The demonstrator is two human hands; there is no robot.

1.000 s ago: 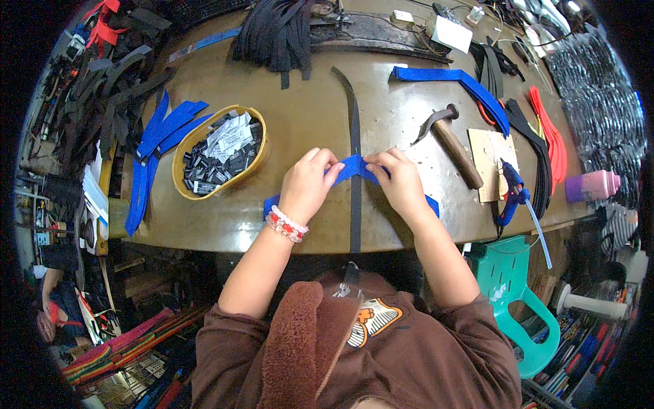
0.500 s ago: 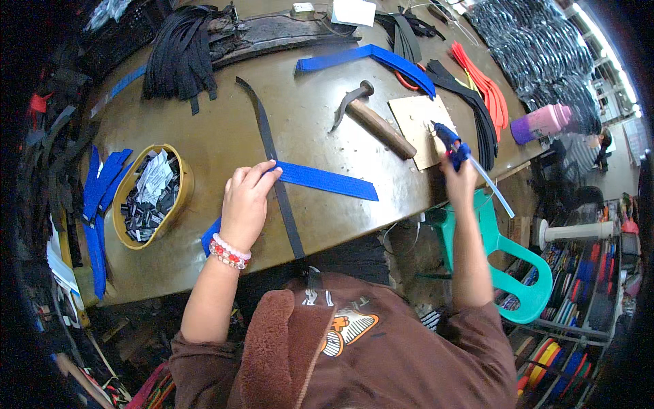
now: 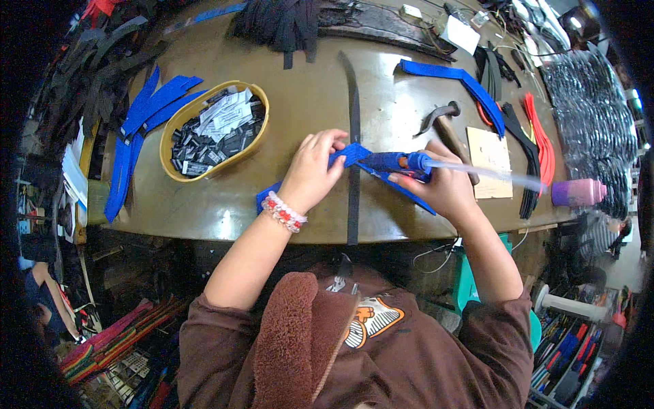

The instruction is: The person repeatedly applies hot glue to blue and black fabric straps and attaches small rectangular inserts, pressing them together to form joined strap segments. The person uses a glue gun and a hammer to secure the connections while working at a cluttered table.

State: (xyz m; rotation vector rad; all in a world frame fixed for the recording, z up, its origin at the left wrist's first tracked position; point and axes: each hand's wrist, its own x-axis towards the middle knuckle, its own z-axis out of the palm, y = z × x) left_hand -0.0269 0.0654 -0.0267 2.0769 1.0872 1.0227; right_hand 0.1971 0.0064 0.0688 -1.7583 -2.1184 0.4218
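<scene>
On your far left a stack of blue straps [image 3: 139, 129] lies off the edge of the yellow bowl [image 3: 170, 146] of small black-and-white tags; neither is in play. Your left hand [image 3: 310, 170] is pressed down with fingers curled on the end of the blue webbing strip [image 3: 354, 155], pinning it where it crosses the long black strap [image 3: 353, 136] on the bench [image 3: 306, 82]. Your right hand [image 3: 443, 191] is closed around the blue glue gun [image 3: 395, 162], its clear glue stick pointing away to the right toward the pink cup [image 3: 578, 193].

The risk, as I judge it: the nozzle sits just beside your left fingertips, so hot glue or the tip itself could catch them if either hand slips. If your left hand eases its pressure, the blue strip could slide off square over the black strap and bond crooked. The hammer [image 3: 446, 126] lies near your right wrist and could be knocked.

Half a second ago your right hand was stretched out to the far right of the bench, reaching for the gun; now it has come back with it to the strip. Your left hand has kept its place on the webbing.
</scene>
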